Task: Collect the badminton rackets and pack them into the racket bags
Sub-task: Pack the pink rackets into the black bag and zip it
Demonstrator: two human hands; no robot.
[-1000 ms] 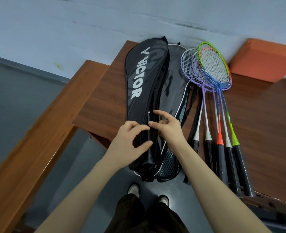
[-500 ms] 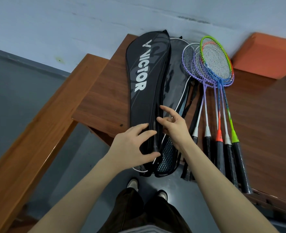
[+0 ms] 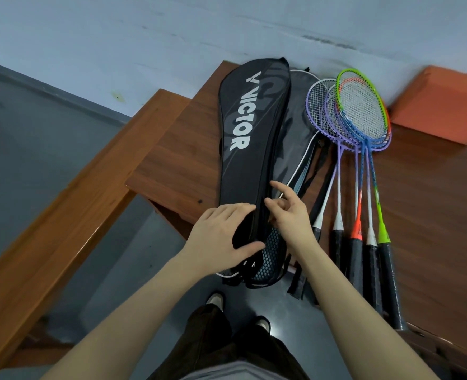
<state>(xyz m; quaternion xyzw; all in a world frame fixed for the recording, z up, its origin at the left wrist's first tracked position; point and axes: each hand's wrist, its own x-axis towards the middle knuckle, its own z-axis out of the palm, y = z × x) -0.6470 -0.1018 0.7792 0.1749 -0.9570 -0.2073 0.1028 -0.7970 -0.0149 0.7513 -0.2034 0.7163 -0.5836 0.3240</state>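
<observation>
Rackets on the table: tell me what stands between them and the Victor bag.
The rackets lie right of the Victor bag. A second dark bag and loose straps lie between. Both hands, left hand and right hand, are at the bag's edge, whose opening looks closed.
</observation>
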